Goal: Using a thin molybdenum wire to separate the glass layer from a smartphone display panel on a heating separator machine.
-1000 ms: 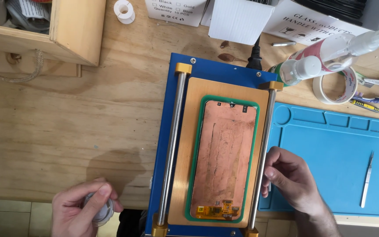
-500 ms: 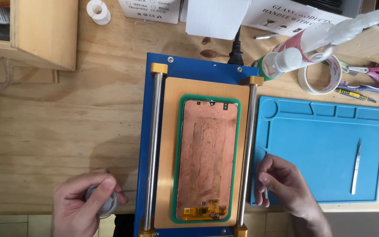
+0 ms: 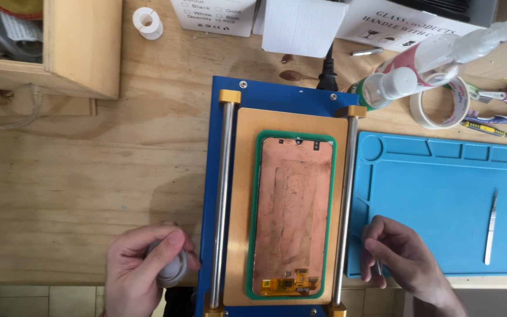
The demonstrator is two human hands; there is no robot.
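I am curling my left hand (image 3: 139, 267) around a small white spool (image 3: 171, 267), pinching my right hand's (image 3: 403, 258) fingertips on something too thin to identify, while between them the copper-backed phone screen (image 3: 293, 217) is lying on the blue machine (image 3: 283, 97).

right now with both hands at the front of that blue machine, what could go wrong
The left hand holds a small white spool beside the separator machine; the thing could slip off the bench edge. The right hand is pinched close to the right steel rail, so it may knock the copper-backed screen panel in its green frame. The bottle leaning over the machine's corner might tip.
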